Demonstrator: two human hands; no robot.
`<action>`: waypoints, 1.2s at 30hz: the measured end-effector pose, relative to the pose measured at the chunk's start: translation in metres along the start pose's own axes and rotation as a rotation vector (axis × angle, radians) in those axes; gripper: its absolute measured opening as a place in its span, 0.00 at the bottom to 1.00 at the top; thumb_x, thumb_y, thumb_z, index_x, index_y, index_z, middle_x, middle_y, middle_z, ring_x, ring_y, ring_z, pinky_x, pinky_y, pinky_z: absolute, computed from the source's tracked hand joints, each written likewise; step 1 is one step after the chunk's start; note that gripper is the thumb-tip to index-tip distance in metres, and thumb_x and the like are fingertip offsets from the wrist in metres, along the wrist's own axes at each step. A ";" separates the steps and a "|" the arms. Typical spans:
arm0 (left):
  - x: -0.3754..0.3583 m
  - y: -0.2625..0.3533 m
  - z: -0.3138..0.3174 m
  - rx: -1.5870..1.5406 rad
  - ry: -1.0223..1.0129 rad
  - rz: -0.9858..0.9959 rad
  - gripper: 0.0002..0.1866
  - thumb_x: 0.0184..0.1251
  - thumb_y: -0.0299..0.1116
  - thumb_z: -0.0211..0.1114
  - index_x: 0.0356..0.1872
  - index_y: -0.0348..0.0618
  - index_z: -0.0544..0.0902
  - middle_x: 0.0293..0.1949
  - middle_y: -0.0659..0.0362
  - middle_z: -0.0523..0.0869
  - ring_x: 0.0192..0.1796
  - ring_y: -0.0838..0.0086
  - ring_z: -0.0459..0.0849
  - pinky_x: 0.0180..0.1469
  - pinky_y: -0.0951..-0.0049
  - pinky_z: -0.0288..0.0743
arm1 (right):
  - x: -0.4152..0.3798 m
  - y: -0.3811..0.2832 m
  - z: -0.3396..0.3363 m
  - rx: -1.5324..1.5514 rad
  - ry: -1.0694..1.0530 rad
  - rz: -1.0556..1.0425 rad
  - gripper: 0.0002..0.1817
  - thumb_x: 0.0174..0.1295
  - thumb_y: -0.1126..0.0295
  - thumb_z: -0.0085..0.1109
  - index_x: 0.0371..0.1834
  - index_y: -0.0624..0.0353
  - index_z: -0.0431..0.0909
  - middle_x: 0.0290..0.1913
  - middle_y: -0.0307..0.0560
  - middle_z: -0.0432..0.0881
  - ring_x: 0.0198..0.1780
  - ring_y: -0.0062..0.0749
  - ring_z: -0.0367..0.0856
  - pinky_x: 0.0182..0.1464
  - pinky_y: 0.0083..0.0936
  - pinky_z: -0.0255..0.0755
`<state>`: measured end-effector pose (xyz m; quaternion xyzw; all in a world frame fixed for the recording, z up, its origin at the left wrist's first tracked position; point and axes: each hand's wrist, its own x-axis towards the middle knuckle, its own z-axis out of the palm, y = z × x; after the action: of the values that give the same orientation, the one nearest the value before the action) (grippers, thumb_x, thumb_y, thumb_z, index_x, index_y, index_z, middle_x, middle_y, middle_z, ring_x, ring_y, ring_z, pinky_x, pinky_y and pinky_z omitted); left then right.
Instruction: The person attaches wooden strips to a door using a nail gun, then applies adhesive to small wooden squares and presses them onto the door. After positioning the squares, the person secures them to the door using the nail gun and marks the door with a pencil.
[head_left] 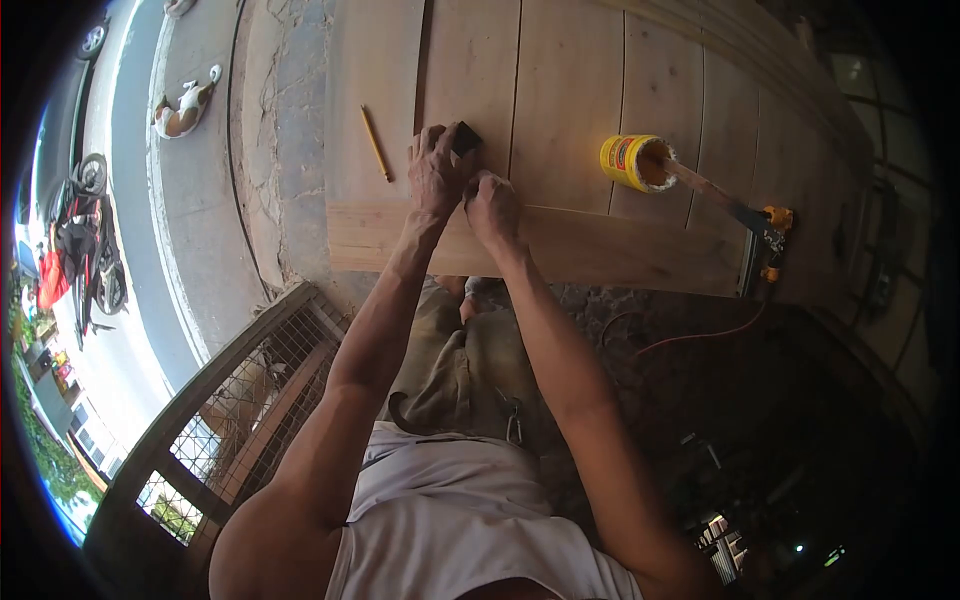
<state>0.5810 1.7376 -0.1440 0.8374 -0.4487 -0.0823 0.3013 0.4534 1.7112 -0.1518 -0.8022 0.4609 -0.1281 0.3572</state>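
My left hand [437, 172] is closed on a small dark, flat-faced block [465, 139], pressed down near a joint between boards of the wooden panel [570, 70]. Just beside it, my right hand [492, 206] is curled into a fist low over the same boards; whatever its fingers hold is hidden. A yellow pencil [376, 143] lies on the wood to the left of my hands. Off to the right, a yellow can [637, 163] rests on the panel with its smeared, open mouth facing right, and a wooden stick [698, 183] reaches out from it.
A clamp-like tool with orange parts [775, 232] sits at the panel's right end. A thin red cord [700, 335] runs across the dark ground. To the left stand a mesh gate [250, 400], a lying dog [183, 110] and a parked motorcycle [95, 235] by the road.
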 end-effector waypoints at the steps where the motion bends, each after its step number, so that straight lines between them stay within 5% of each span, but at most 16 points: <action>1: 0.000 0.000 -0.001 -0.005 -0.004 -0.003 0.30 0.65 0.42 0.79 0.68 0.46 0.85 0.61 0.55 0.84 0.65 0.55 0.81 0.67 0.54 0.74 | 0.001 0.000 0.000 0.013 0.001 0.000 0.06 0.65 0.72 0.70 0.39 0.62 0.85 0.40 0.62 0.91 0.46 0.64 0.90 0.50 0.53 0.83; 11: -0.013 0.008 -0.010 -0.044 0.146 -0.059 0.44 0.65 0.49 0.82 0.78 0.43 0.75 0.61 0.52 0.84 0.66 0.55 0.80 0.69 0.50 0.72 | 0.009 0.007 -0.009 0.051 -0.215 0.136 0.11 0.69 0.69 0.69 0.45 0.67 0.87 0.44 0.66 0.92 0.50 0.65 0.91 0.52 0.54 0.84; 14: -0.047 0.001 -0.017 -0.041 0.009 -0.194 0.46 0.64 0.50 0.83 0.79 0.44 0.73 0.57 0.54 0.84 0.63 0.56 0.82 0.69 0.51 0.72 | 0.012 -0.008 -0.041 -0.063 -0.219 0.100 0.09 0.72 0.70 0.64 0.45 0.65 0.89 0.44 0.64 0.93 0.48 0.61 0.92 0.51 0.49 0.85; 17: -0.072 0.009 -0.022 0.033 -0.002 -0.175 0.42 0.63 0.51 0.83 0.76 0.46 0.78 0.50 0.57 0.86 0.57 0.60 0.84 0.69 0.54 0.70 | 0.043 -0.015 -0.060 -0.099 -0.102 0.106 0.11 0.72 0.68 0.66 0.48 0.62 0.90 0.44 0.61 0.93 0.48 0.61 0.92 0.52 0.48 0.85; 23: -0.077 0.013 -0.014 0.104 0.086 -0.153 0.34 0.67 0.47 0.80 0.72 0.48 0.82 0.49 0.58 0.86 0.57 0.59 0.83 0.75 0.52 0.65 | 0.101 -0.015 -0.046 -0.044 -0.229 -0.059 0.18 0.70 0.57 0.73 0.51 0.60 0.88 0.48 0.55 0.93 0.53 0.54 0.91 0.55 0.48 0.83; 36: -0.080 0.012 -0.007 0.040 0.117 -0.177 0.22 0.65 0.42 0.79 0.59 0.50 0.88 0.44 0.58 0.88 0.56 0.60 0.84 0.78 0.51 0.64 | 0.100 -0.015 -0.035 -0.050 -0.222 0.025 0.18 0.66 0.55 0.77 0.47 0.58 0.89 0.47 0.50 0.92 0.54 0.49 0.89 0.55 0.45 0.82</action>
<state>0.5289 1.7995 -0.1420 0.8828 -0.3562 -0.0505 0.3019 0.4981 1.6172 -0.1287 -0.8142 0.4315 -0.0224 0.3877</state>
